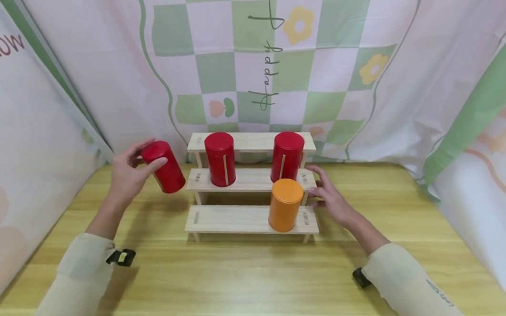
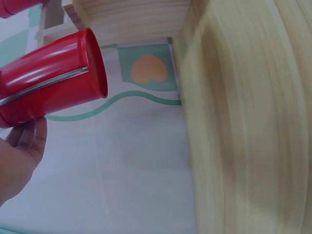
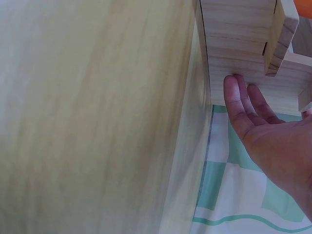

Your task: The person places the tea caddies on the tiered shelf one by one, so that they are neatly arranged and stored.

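Observation:
At the left of the head view, my left hand (image 1: 128, 173) grips a red canister (image 1: 169, 172) near its lid, holding it tilted above the table. In the left wrist view the canister (image 2: 53, 78) shows a pale strip down its side, and the fingers lie against its wall. My right hand (image 1: 332, 198) is at the right end of a three-tier wooden shelf (image 1: 232, 219). Its nearly straight fingers touch the side panel (image 3: 234, 63) in the right wrist view. Two red canisters (image 1: 220, 158) stand on the middle tier, and an orange canister (image 1: 286, 206) stands on the bottom tier, right side.
The shelf stands on a wood-grain table (image 1: 238, 281), close to the back. Behind it hangs a curtain (image 1: 257, 67) with green checks and flowers. White cloth walls (image 1: 27, 132) close in the sides.

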The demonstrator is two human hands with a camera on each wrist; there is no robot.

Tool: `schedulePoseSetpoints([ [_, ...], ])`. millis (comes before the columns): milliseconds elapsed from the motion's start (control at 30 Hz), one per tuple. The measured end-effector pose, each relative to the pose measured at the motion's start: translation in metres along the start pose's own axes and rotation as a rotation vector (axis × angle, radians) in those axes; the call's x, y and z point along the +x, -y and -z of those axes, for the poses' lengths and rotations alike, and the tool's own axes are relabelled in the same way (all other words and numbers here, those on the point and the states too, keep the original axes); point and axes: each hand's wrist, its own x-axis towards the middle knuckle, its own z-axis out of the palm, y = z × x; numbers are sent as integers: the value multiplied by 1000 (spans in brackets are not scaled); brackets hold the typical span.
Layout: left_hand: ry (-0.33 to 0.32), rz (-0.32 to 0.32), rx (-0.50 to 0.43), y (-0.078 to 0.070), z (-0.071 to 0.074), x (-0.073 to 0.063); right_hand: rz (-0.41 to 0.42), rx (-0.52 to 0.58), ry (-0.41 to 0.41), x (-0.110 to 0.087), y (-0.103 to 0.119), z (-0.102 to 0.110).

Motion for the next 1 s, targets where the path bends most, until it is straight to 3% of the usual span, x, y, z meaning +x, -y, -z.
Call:
schedulePoseSetpoints([
  [467, -155, -66, -144, -16, -2, 0, 1, 1, -6, 0, 0, 1],
  [1000, -131, -96, -260, -33, -6, -4, -2, -2, -8, 0, -1, 0],
])
